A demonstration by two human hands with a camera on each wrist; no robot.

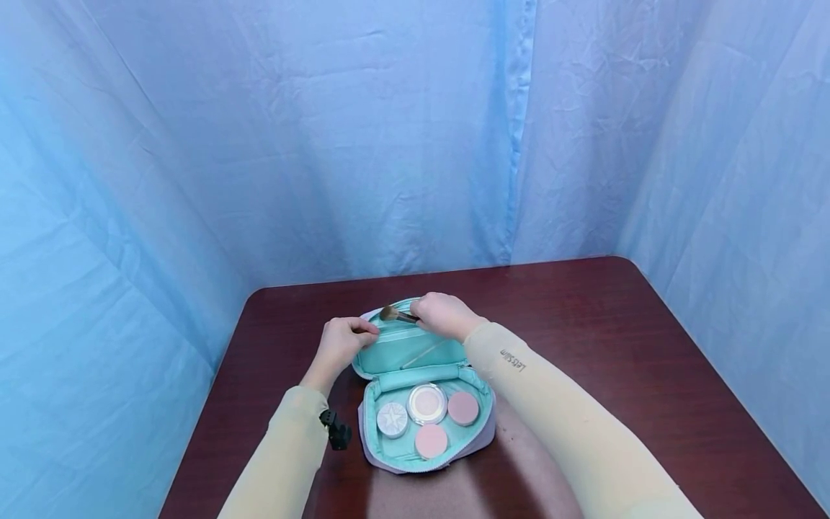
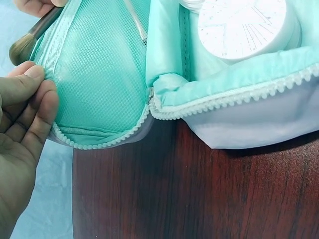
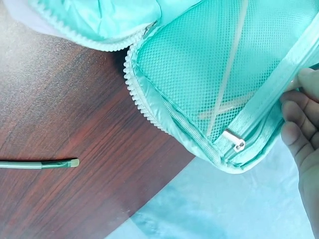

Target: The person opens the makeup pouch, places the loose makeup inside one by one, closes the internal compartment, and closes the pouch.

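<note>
A mint-lined cosmetic bag [image 1: 372,450] lies unzipped on the table, its lid folded back. My left hand [image 1: 340,344] pinches the edge of the lid's mesh pocket [image 2: 99,74] at the left. My right hand [image 1: 446,316] grips a makeup brush [image 1: 391,313] above the pocket opening, bristles pointing left. Its handle end appears to reach behind the mesh in the right wrist view. Another slim stick [image 3: 232,59] lies inside the pocket. The bag's base holds a star-patterned round case [image 1: 392,419], a clear-rimmed compact [image 1: 427,404] and two pink round cases [image 1: 463,409].
A small flat-tipped brush [image 3: 60,164] lies on the dark wooden table [image 1: 603,346] beside the bag. The pocket's metal zipper pull [image 3: 233,140] sits at the lid's corner. Blue curtains [image 1: 389,144] hang behind and at both sides.
</note>
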